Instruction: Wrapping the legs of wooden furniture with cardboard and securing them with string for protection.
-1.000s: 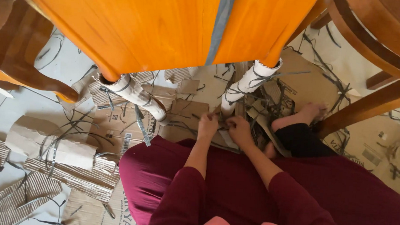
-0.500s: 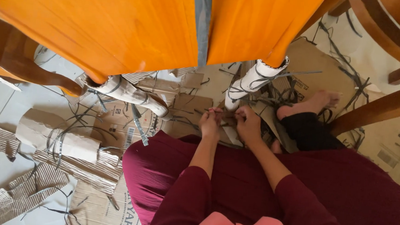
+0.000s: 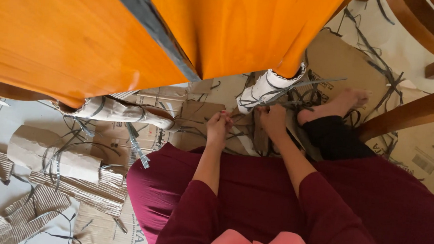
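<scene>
I sit on the floor under an orange wooden table [image 3: 97,36]. My left hand [image 3: 217,128] and my right hand [image 3: 272,119] are both closed on a thin grey strap [image 3: 244,121] that runs between them. They work beside the foot of a table leg wrapped in white corrugated cardboard [image 3: 265,89], which is bound with grey straps. A second wrapped leg [image 3: 121,112] lies to the left. My bare foot [image 3: 334,106] rests to the right of my right hand.
Flattened brown cardboard boxes [image 3: 339,59], corrugated paper rolls [image 3: 56,158] and several loose grey straps litter the tiled floor. Wooden chair legs [image 3: 410,115] stand at the right and another chair [image 3: 10,90] at the left.
My view has tilted, so the table now covers more of the upper left. Both hands have shifted slightly upward toward the wrapped leg and moved further apart along the strap.
</scene>
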